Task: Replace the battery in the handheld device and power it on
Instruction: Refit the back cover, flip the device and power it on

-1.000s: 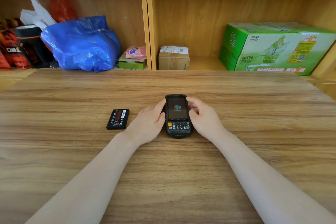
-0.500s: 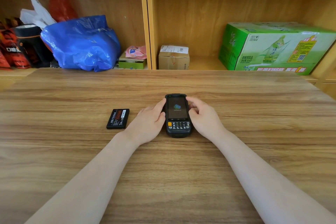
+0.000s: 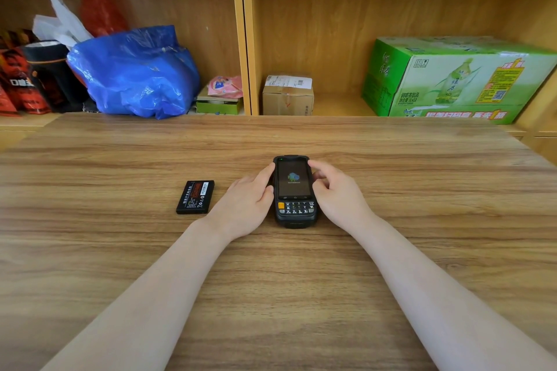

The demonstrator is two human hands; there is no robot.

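A black handheld device [image 3: 294, 190] lies face up on the wooden table [image 3: 271, 280], its screen lit with a small logo and a green light at its top left corner. Below the screen is a keypad with an orange key. My left hand [image 3: 245, 206] rests against the device's left side, thumb on its edge. My right hand [image 3: 337, 196] touches the right side, with its fingers slightly lifted and apart. A loose black battery [image 3: 196, 196] with a red label lies flat on the table to the left of my left hand.
Behind the table's far edge stand open wooden shelves holding a blue plastic bag [image 3: 135, 72], a small cardboard box [image 3: 287, 95], a green drinks carton [image 3: 458, 80], a pink packet [image 3: 226, 86] and dark red bags [image 3: 27, 75].
My right hand's fingers have lifted a little off the device's right edge. The device, the battery and my left hand have stayed in place.
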